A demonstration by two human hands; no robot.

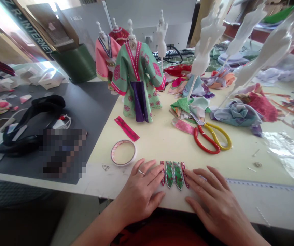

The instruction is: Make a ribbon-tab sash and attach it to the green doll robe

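Two green pointed fabric strips (169,174) edged with pearly beads lie side by side at the table's front edge. A narrow dark-pink strip (162,179) flanks them on the left, and another dark-pink strip (184,171) on the right. My left hand (147,184) rests low over the table, fingers stretched out, fingertips touching the left pink strip. Its ring finger wears a ring. On the other side my right hand (210,191) lies with fingers spread, fingertips at the right pink strip and partly covering it. Neither hand grasps anything.
Beyond the hands are a tape roll (123,152), a pink strip (126,128) and red-yellow scissors (210,136). A mannequin in a green robe (138,68) stands behind, with bare white mannequins (205,44) and fabric scraps (236,112) to the right. A ruler (264,184) lies at right.
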